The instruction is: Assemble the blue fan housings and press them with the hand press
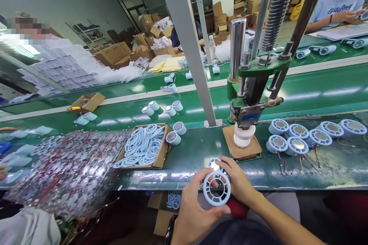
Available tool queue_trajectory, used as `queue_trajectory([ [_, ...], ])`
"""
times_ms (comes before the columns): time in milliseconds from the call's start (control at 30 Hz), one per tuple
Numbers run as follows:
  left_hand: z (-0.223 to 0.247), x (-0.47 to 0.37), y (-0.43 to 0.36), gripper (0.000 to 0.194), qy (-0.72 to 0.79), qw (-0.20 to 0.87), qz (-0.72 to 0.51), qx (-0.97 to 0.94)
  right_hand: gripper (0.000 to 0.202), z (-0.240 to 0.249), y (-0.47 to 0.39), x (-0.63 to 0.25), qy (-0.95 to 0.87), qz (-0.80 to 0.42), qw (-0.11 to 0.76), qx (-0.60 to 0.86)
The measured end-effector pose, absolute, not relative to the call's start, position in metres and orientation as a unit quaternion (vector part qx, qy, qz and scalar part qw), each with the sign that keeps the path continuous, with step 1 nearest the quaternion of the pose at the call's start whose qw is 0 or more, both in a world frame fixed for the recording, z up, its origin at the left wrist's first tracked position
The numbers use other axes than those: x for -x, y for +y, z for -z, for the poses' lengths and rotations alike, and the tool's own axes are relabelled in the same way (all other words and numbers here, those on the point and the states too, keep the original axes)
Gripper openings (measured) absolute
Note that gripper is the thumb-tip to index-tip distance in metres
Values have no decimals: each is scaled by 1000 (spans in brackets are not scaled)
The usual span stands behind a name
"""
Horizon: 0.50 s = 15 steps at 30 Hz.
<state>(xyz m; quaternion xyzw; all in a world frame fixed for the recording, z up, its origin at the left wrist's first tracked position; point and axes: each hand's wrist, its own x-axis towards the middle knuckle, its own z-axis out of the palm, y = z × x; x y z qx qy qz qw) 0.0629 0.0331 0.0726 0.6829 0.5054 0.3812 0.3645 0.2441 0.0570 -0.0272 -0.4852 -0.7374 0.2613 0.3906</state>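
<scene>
Pinching from both sides, the fingertips of the left hand (192,206) and right hand (237,182) clasp a pale blue round plastic grille ring (216,188), held flat and face-up just off the near edge of the green bench (186,153), apparently so its spokes line up with the shiny-centred blue round housing (214,164) partly hidden beneath it. Directly ahead, a green lever press (247,95) stands over a white cylindrical die (243,136) on a brown pad. An open cardboard box of loose blue rings (142,146) lies left, within reach; wired blue round housings (299,141) cluster right.
</scene>
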Motion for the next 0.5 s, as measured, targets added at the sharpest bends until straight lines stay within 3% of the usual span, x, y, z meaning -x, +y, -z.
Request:
queue_trajectory([
  [233, -77, -62, 32, 71, 502, 378, -383, -678, 63, 22, 52, -256, -753, -262, 381, 469],
  [500, -74, -60, 34, 70, 502, 340, -394, -691, 53, 20, 50, -250, -756, -242, 384, 472],
])
